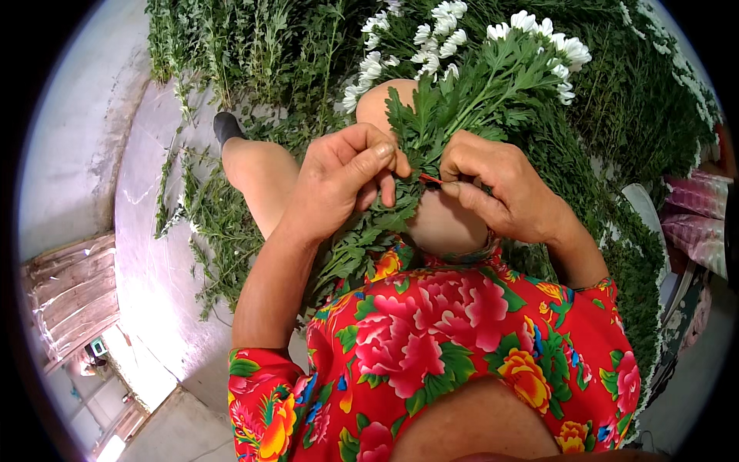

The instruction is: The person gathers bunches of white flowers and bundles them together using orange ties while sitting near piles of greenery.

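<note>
A bunch of white chrysanthemums (462, 124) with leafy green stems lies across my bare thigh, blooms pointing away from me. My right hand (502, 187) pinches a thin red band (431, 178) between thumb and forefinger, at the right side of the stems. On the other side, my left hand (349, 179) has its fingers curled in against the leaves, close to the band's other end. Whether the left fingers grip the band or a stem is hidden. Lower leaves (358, 245) of the bunch come down beneath my left wrist toward my lap.
More cut white flowers (430, 49) lie beyond my knee. Piles of leafy stems stand at the back left (231, 46) and heap along the right (618, 104). Loose stems (222, 242) litter the concrete floor (156, 190). A wooden board (75, 294) lies far left; pink cloth (695, 219) hangs far right.
</note>
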Available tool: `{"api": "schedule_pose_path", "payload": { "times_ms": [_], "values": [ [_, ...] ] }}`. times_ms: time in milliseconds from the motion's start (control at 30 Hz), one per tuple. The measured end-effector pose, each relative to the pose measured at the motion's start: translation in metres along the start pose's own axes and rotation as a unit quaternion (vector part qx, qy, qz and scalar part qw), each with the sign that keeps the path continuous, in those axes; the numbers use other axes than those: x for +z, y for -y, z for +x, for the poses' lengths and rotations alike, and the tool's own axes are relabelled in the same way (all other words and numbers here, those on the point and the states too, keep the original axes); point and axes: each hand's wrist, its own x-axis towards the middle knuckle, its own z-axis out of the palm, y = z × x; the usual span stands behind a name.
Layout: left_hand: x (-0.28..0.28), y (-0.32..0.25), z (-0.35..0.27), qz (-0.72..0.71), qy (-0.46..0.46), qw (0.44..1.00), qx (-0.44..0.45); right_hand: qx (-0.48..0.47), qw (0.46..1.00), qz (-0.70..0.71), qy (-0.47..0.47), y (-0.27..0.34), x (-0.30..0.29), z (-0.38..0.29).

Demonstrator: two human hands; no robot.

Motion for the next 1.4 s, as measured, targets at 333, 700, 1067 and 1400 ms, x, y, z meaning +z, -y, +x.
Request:
{"api": "schedule_pose_path", "payload": {
  "times_ms": [333,700,1067,1400],
  "values": [
    [0.026,0.025,-0.012,0.228,-0.123,0.955,0.141,-0.102,0.984,-0.051,-0.14,0.005,0.021,0.024],
    [0.028,0.038,-0.012,0.204,-0.147,0.951,0.178,-0.129,0.975,-0.022,-0.18,-0.002,0.022,0.037],
    [0.033,0.021,-0.008,0.03,-0.125,0.987,0.093,-0.06,0.995,0.001,-0.076,-0.012,0.007,0.025],
    [0.033,0.015,-0.009,0.003,-0.166,0.986,0.023,-0.052,0.997,-0.04,-0.05,0.004,0.003,0.029]
  ]
}}
